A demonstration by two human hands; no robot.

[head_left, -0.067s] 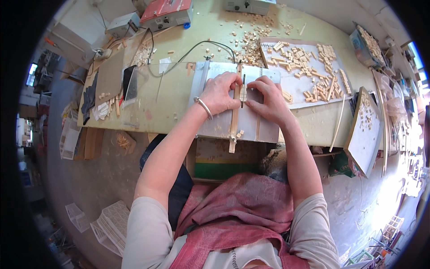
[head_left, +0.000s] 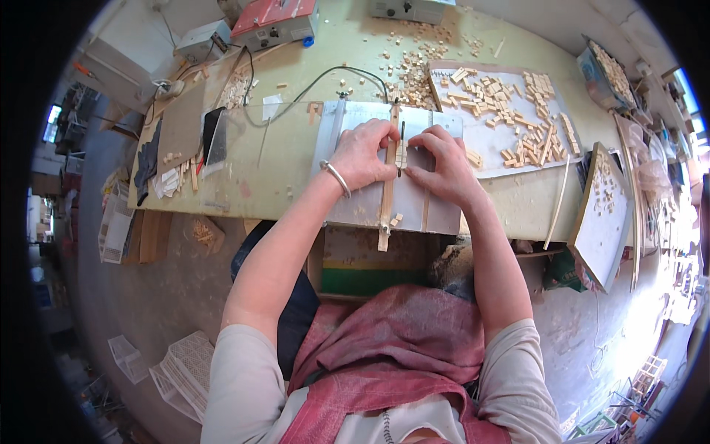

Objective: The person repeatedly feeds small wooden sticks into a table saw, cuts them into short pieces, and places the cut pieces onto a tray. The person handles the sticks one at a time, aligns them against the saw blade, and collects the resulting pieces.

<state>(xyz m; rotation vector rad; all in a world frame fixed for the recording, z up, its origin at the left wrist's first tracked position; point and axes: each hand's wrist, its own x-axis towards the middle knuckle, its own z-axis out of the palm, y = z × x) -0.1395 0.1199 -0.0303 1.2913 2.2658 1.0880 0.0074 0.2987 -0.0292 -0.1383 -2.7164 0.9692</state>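
Observation:
A flat metal saw table (head_left: 359, 211) lies in front of me, with a dark narrow slot (head_left: 402, 132) near its middle. Along the slot's left side runs a long wooden strip (head_left: 386, 211). My left hand (head_left: 364, 154), with a bangle at the wrist, is closed on this strip, fingers bent over it. A short row of small wooden blocks (head_left: 401, 157) sits at the slot between both hands. My right hand (head_left: 444, 161) pinches in from the right, thumb and fingertips at the blocks; the exact contact is partly hidden. Two loose wooden offcuts (head_left: 396, 220) lie near the table's front edge.
A white board (head_left: 488, 137) heaped with wooden blocks lies at right, with scattered cubes (head_left: 418, 74) behind the saw table. A black cable (head_left: 318, 80) curves behind it. A red-topped box (head_left: 275, 21) stands far left; a tilted board (head_left: 600, 214) leans at the right edge.
The wooden strip's near end has shifted very slightly away from me. Both hands keep nearly the same place and grip.

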